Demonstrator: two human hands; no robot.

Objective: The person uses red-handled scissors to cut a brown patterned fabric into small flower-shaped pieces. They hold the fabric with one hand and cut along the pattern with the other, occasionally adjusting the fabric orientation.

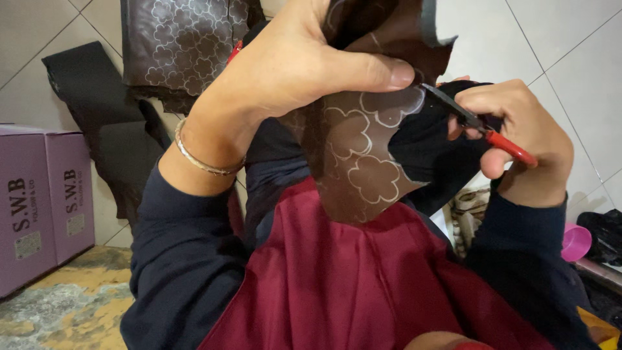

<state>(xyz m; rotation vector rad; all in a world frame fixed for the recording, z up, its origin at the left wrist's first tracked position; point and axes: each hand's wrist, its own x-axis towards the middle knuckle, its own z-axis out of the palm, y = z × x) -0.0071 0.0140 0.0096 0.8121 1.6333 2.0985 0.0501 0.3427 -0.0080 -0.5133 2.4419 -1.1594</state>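
Note:
My left hand [295,61] grips the upper part of a brown leather piece [353,155] marked with white flower-shaped outlines, thumb pressed along its edge. My right hand [518,133] holds red-handled scissors [476,126], whose dark blades meet the leather's right edge beside a flower outline, just under my left thumb. The piece hangs over my lap, above a dark red apron [363,285]. A thin metal bracelet [201,159] circles my left wrist.
Another brown leather sheet with flower outlines [184,42] lies on the tiled floor ahead, on black material [103,110]. Two purple cardboard boxes [39,201] stand at the left. A pink cup [575,243] sits at the right edge.

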